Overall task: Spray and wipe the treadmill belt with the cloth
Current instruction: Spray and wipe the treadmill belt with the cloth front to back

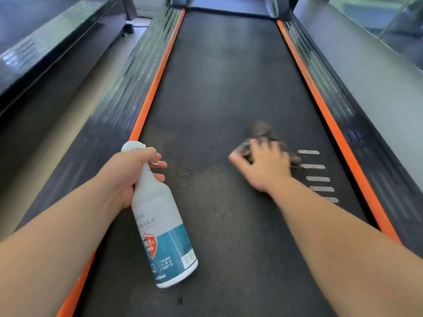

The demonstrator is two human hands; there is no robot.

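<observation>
Mid-wipe, my right grip presses the cloth, fingers spread, onto the treadmill belt beside its white dashes; my left grip clamps the spray bottle; the belt beyond the dashes probably wants spraying next.

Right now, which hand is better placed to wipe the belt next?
Right. The right hand presses the cloth flat on the belt; the left hand is busy gripping the spray bottle.

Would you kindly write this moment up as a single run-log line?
stage: wipe | left hand: grips spray bottle, nozzle forward | right hand: presses cloth on belt | cloth position: right of belt centre
</observation>
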